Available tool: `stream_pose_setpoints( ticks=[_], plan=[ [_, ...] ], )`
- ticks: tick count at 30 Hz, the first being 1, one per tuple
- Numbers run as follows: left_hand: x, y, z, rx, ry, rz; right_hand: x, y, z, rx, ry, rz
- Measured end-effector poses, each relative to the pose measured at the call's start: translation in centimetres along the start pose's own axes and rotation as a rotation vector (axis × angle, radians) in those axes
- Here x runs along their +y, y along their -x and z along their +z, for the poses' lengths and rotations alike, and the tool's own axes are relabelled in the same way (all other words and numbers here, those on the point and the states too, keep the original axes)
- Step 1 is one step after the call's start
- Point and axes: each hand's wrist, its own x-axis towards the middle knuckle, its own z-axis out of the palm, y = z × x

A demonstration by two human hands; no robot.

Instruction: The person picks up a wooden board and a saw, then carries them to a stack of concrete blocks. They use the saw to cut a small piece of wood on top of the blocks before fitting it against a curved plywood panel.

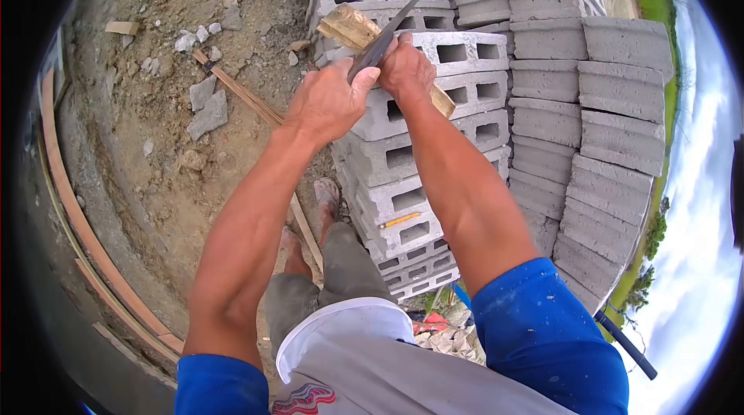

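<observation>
Looking down from head height outdoors, the view shows a person's 2 bare hands working over a tall stack of grey hollow concrete blocks [380, 171]. The left hand [324, 101] is closed around the near end of a dark, blade-like tool [384, 41], its thumb laid along the side; the tool points to the far right, tapering to a thin tip (whether it is a saw or a long knife is hard to tell). The right hand [408, 70] is just beside it, fingers curled over a rough piece of wood [347, 25] and close against the blade; its underside is hidden, so how tightly it closes, and whether it grips the tool too, cannot be told. The wood lies slantwise across the top of the stack, under the tool, with 1 end showing past the hands on the far left and the other on the near right. The stack probably serves as a raised support, and the right hand seems placed to steady the wood there. Lower down, a small yellow stick, perhaps a pencil [399, 220], rests against the blocks, likely kept within reach. More blocks [581, 89] are piled to the right; to the left, thin wooden strips [240, 92] lie on stony, bare ground [155, 151].
</observation>
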Motion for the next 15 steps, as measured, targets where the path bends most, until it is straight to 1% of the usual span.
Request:
stream_pose_setpoints(
  ticks=[1,2,3,4,5,6,9,10,11,12,13,15],
  plan=[
    [0.4,0.6,-0.8,0.016,-0.022,-0.015,-0.3,0.4,0.1,-0.007,0.007,-0.011],
    [0.4,5.1,-2.9,-0.035,0.008,-0.102,-0.3,0.0,0.1,0.006,0.001,-0.017],
    [0.3,10.8,-4.6,0.020,0.001,-0.114,-0.1,-0.2,-0.1,0.012,-0.002,-0.008],
    [-1.5,16.5,-5.7,0.034,-0.017,-0.114,-0.1,0.1,-0.4,-0.006,-0.013,-0.008],
    [-0.9,21.2,-7.7,-0.072,-0.028,-0.254,0.3,0.4,-0.5,-0.015,-0.012,0.001],
    [-0.9,25.0,-8.5,-0.072,0.028,-0.310,0.3,0.3,-0.4,-0.022,-0.008,-0.003],
    [-2.2,22.6,-7.1,0.018,0.016,-0.177,-0.1,-0.1,-0.1,-0.007,0.000,-0.028],
    [-3.1,17.4,-5.4,-0.030,0.062,-0.167,0.0,-0.2,-0.1,0.005,0.007,-0.030],
    [-2.9,10.6,-3.4,-0.016,0.009,-0.103,0.2,-0.2,0.1,0.023,0.009,-0.030],
    [-2.6,4.2,-0.8,0.105,0.048,0.054,-0.1,-0.6,0.4,0.021,0.008,-0.025],
    [-1.6,-1.0,0.8,0.117,0.033,0.086,-0.2,-0.9,0.3,0.025,0.007,-0.017],
    [0.0,-0.3,0.0,-0.001,0.009,0.008,0.8,0.4,0.2,-0.007,0.027,0.006]
  ],
)
